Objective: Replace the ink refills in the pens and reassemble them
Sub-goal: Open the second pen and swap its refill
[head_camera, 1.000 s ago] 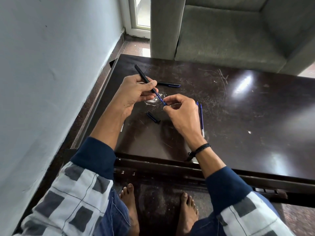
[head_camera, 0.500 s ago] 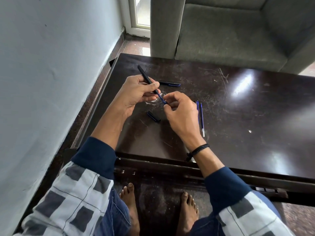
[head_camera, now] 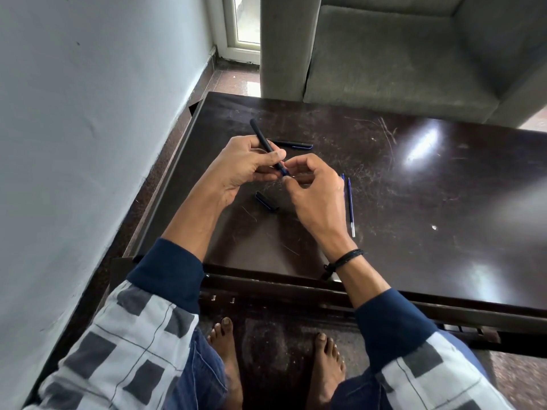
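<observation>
One barrel, clasped in the left grip, takes the refill the right grip pinches; cap and second pen wait near the barrel.

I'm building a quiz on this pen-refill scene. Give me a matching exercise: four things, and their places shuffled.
1. long black pen barrel
2. short black pen cap
3. thin blue ink refill
4. black cord wristband

A. on the right wrist
B. on the dark table, between the arms
C. in the left hand
D. on table, right of right hand

Pairs: 1-C, 2-B, 3-D, 4-A
</observation>
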Motion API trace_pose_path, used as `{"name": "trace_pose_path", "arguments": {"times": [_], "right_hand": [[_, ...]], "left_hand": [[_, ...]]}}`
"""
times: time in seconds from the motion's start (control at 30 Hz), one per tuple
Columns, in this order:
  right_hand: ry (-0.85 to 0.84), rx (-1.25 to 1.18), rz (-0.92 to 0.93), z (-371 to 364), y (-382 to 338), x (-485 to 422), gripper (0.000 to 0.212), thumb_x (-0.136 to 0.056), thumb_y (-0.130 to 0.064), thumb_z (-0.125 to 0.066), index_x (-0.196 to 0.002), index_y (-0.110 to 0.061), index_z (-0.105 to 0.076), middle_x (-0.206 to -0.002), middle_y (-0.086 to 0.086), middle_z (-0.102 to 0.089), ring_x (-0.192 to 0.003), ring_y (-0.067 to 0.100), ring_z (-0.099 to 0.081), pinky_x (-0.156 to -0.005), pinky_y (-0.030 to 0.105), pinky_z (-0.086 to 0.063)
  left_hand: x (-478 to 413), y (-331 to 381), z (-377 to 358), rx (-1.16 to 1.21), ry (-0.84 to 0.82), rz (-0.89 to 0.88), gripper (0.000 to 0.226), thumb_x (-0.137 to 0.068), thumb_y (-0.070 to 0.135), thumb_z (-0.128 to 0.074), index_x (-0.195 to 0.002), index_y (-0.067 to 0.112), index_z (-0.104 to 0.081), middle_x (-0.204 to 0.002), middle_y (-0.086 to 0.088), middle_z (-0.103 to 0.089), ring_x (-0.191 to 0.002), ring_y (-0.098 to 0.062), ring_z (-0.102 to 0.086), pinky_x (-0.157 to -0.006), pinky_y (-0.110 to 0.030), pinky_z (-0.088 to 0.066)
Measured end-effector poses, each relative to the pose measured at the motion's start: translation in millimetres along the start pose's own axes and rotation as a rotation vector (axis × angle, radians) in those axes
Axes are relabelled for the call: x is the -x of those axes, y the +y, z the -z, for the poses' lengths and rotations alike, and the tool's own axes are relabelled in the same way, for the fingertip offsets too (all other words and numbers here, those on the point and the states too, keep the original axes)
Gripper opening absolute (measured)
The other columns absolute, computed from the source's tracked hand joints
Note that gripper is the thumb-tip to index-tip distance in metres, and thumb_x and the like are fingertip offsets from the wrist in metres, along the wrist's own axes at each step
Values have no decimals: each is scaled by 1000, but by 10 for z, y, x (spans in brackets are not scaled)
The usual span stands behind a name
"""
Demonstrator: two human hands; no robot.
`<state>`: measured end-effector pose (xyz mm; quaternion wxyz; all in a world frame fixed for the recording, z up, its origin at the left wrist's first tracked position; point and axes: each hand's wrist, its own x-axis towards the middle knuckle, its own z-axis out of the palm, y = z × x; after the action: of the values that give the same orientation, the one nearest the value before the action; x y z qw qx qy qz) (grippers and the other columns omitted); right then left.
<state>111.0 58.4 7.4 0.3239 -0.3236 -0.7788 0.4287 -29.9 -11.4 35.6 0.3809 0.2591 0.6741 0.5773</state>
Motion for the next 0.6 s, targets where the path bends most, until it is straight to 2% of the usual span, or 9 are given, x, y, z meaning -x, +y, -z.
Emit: {"name": "trace_pose_path", "arguments": {"times": [0.37,0.6], "right_hand": [[-9,25,22,-20,23,5,17,-88,-7,-74,-103,-16,-72,-96,-10,-73,-85,0,-69,-75,15,-54],[16,31,53,-37,27,3,18,-86,-6,-75,-100,-16,-72,-95,-8,-71,-82,2,-67,-73,13,-52]], "left_hand": [[-2,-14,-5,-32,21,-23,28,-89,16,-76,-108,-2,-68,-84,-13,-76,-69,-17,-74,-69,-27,-63],[-16,-29,-28,-67,28,-42,32,-88,18,-77,-108,-5,-68,-84,-12,-75,-70,-18,-73,-68,-26,-62]]}}
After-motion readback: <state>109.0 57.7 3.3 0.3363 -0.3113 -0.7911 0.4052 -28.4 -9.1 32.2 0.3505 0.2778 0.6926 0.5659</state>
